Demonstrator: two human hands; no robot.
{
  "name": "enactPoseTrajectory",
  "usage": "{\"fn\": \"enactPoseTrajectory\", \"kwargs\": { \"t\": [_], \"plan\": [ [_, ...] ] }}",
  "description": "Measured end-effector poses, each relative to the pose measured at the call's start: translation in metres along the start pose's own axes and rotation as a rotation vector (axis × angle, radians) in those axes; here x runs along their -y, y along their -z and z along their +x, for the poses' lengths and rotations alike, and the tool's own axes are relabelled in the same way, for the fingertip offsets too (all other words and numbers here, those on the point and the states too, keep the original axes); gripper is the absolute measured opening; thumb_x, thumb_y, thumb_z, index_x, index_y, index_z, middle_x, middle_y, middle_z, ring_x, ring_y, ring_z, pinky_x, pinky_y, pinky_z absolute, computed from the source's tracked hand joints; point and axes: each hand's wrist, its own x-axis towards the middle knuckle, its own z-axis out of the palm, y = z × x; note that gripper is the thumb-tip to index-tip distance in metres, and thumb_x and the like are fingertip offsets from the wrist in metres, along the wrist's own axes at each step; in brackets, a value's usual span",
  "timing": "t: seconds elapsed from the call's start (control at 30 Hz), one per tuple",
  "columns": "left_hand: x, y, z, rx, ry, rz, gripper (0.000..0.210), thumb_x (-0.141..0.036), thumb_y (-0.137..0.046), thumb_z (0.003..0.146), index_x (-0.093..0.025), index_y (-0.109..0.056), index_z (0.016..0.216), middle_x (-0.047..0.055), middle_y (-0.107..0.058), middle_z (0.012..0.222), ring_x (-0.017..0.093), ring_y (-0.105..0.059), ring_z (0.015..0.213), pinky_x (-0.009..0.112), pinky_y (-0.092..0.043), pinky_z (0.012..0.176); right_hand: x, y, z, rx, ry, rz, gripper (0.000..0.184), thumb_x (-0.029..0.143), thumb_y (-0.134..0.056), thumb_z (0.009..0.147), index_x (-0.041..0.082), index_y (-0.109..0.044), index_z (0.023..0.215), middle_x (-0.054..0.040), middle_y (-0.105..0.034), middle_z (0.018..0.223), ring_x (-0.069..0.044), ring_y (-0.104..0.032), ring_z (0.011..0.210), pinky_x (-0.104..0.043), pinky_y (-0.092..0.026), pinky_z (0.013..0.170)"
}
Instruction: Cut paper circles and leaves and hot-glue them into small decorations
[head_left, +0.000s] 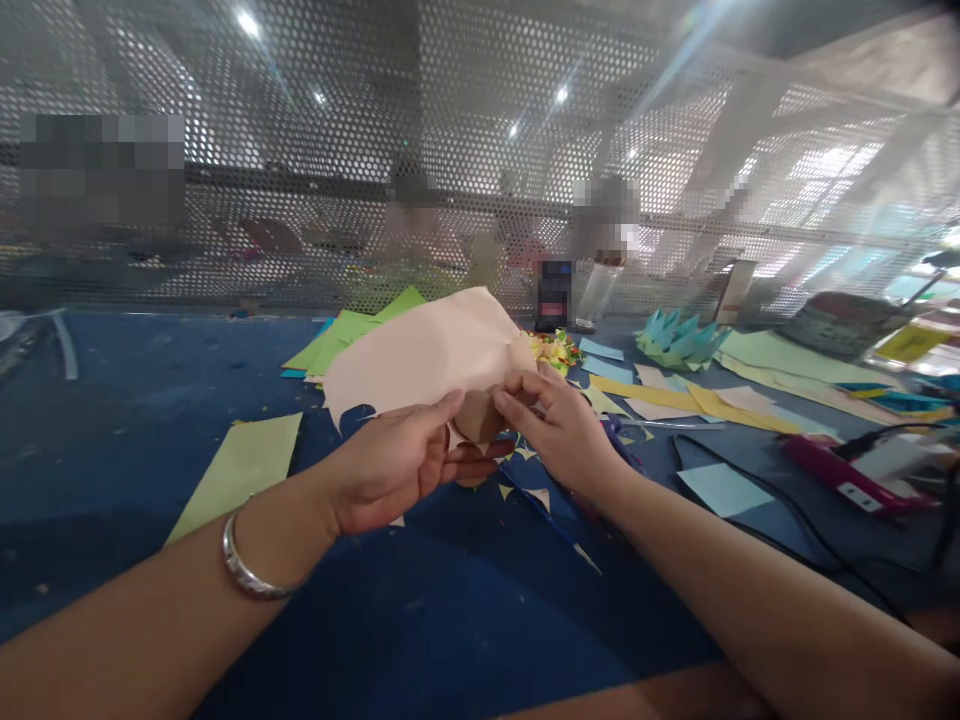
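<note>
A pale pink sheet of paper (420,350) with scalloped cut-outs along its lower edge is held up between both hands. My left hand (409,450) pinches its lower edge, thumb on top and fingers beneath. Against that edge lies a round brown piece (478,418), which looks like card, between the two hands. My right hand (551,420) is closed, its thumb and fingers at the right side of the paper and the brown piece. Paper scraps (538,496) and a slim blue pen-like tool (555,525) lie on the table below.
Green sheets (352,335) lie behind the pink paper, and a yellow-green sheet (240,470) sits left. To the right are a folded paper lotus shape (679,340), paper strips (697,400), a blue square (724,488), and a magenta power strip (847,480) with black cables. A perforated metal screen (300,150) stands behind.
</note>
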Motion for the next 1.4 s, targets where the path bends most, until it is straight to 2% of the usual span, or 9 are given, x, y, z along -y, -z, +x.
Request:
{"fn": "enactPoseTrajectory", "kwargs": {
  "t": [0.17,0.37,0.53,0.63,0.73,0.83,0.97,1.2,1.4],
  "plan": [
    [0.001,-0.003,-0.002,-0.074,0.002,0.03,0.036,-0.036,-0.05,0.101,-0.012,-0.072,0.116,0.018,-0.073,0.117,0.03,-0.069,0.108,0.049,-0.049,0.102,0.0,-0.001,-0.001,0.013,-0.005,0.013,0.023,0.033,-0.055,0.096,0.023,-0.058,0.075,-0.0034,-0.057,0.072,-0.023,-0.052,0.083,-0.038,-0.046,0.079],
    [0.0,-0.008,-0.006,-0.09,-0.038,0.134,0.028,-0.038,-0.065,0.093,-0.014,-0.079,0.09,0.015,-0.075,0.103,0.03,-0.067,0.109,0.045,-0.048,0.1,0.003,-0.002,-0.002,0.022,0.0,0.005,0.023,0.032,-0.055,0.098,0.022,-0.061,0.077,-0.004,-0.059,0.078,-0.022,-0.054,0.083,-0.039,-0.047,0.081],
    [-0.002,-0.005,-0.004,-0.074,-0.042,0.095,0.026,-0.036,-0.061,0.095,-0.017,-0.078,0.099,0.014,-0.073,0.111,0.03,-0.067,0.109,0.044,-0.049,0.097,0.003,-0.001,-0.005,-0.172,0.12,-0.142,0.005,0.027,-0.064,0.092,0.023,-0.067,0.095,-0.0101,-0.059,0.11,-0.028,-0.053,0.116,-0.048,-0.043,0.099],
    [-0.002,-0.001,-0.003,-0.061,-0.092,0.059,0.029,-0.038,-0.058,0.097,-0.017,-0.074,0.11,0.013,-0.071,0.12,0.026,-0.066,0.107,0.041,-0.049,0.098,0.007,0.0,-0.01,-0.286,0.247,-0.314,0.018,0.027,-0.067,0.09,0.026,-0.066,0.108,-0.0126,-0.053,0.13,-0.032,-0.045,0.131,-0.055,-0.034,0.108],
    [-0.002,-0.001,-0.003,-0.058,-0.107,0.039,0.028,-0.037,-0.057,0.099,-0.015,-0.072,0.109,0.01,-0.072,0.108,0.022,-0.065,0.098,0.039,-0.049,0.097,0.013,0.001,-0.013,-0.252,0.321,-0.405,0.029,0.031,-0.07,0.088,0.027,-0.065,0.116,-0.0125,-0.049,0.14,-0.034,-0.047,0.13,-0.055,-0.033,0.108],
    [-0.001,-0.002,-0.003,-0.03,-0.093,0.034,0.027,-0.037,-0.055,0.099,-0.017,-0.072,0.106,0.008,-0.071,0.103,0.022,-0.063,0.098,0.037,-0.05,0.092,0.015,0.0,-0.014,-0.162,0.364,-0.396,0.035,0.032,-0.072,0.087,0.023,-0.064,0.119,-0.0135,-0.055,0.133,-0.032,-0.051,0.123,-0.052,-0.037,0.105],
    [0.0,-0.001,-0.004,0.007,-0.085,0.027,0.029,-0.04,-0.057,0.099,-0.018,-0.07,0.111,0.009,-0.069,0.113,0.02,-0.061,0.097,0.038,-0.048,0.093,0.013,0.0,-0.012,-0.093,0.371,-0.348,0.037,0.03,-0.071,0.089,0.024,-0.062,0.124,-0.0117,-0.063,0.12,-0.03,-0.056,0.117,-0.051,-0.038,0.104],
    [0.0,-0.002,-0.003,0.009,-0.084,-0.001,0.029,-0.039,-0.057,0.098,-0.02,-0.071,0.116,0.009,-0.07,0.117,0.019,-0.063,0.093,0.033,-0.049,0.082,0.014,0.001,-0.013,-0.072,0.38,-0.316,0.038,0.028,-0.07,0.089,0.025,-0.061,0.126,-0.0105,-0.063,0.118,-0.03,-0.056,0.117,-0.05,-0.038,0.105],
    [-0.001,-0.003,-0.005,-0.007,-0.036,0.055,0.023,-0.034,-0.066,0.093,-0.015,-0.076,0.101,0.01,-0.074,0.105,0.022,-0.064,0.097,0.037,-0.047,0.093,0.014,0.0,-0.013,-0.072,0.387,-0.309,0.037,0.026,-0.071,0.088,0.022,-0.062,0.123,-0.0107,-0.064,0.117,-0.029,-0.056,0.116,-0.049,-0.04,0.105]
  ]
}}
